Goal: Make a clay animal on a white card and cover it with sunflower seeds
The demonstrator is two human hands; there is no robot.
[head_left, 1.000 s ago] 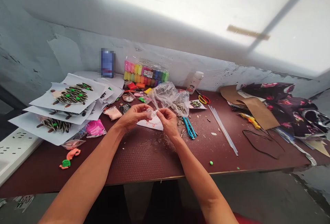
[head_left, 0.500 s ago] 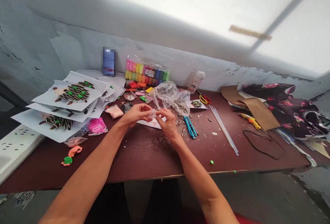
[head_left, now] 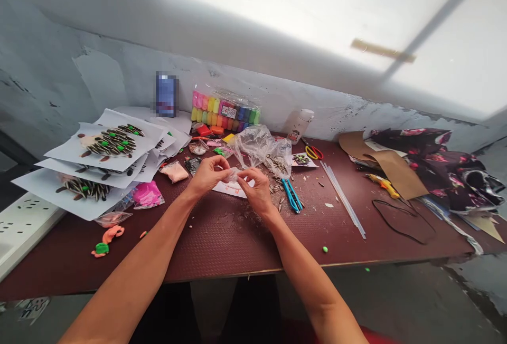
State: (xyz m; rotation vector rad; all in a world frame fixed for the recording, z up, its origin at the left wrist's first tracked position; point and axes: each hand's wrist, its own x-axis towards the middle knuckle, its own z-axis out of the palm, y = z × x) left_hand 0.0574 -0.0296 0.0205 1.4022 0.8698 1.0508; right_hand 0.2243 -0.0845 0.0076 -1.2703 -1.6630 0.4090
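A small clear plastic bag (head_left: 233, 175) is pinched between my two hands above the middle of the table. My left hand (head_left: 210, 176) grips its left side with thumb and fingers. On its right side, the fingers of my right hand (head_left: 255, 188) are closed too. What the little bag contains is too small to make out. Below my hands lies a white card (head_left: 229, 188) with an orange drawing, partly covered by them. Just behind is a large clear bag of sunflower seeds (head_left: 277, 163), with loose seeds spilled beside my right hand.
Stacked seed-and-clay hedgehog pictures (head_left: 106, 146) lie at left, near a pink clay packet (head_left: 148, 194) and a power strip (head_left: 27, 222). To the right are a blue cutter (head_left: 292, 196), scissors (head_left: 313, 150), glue sticks (head_left: 344, 199) and a glue gun (head_left: 383, 185). A clay multipack (head_left: 225, 112) leans on the wall.
Both hands keep hold of the small bag. My left hand has shifted slightly, and the bag looks more stretched out between the fingers. The view has moved a little.
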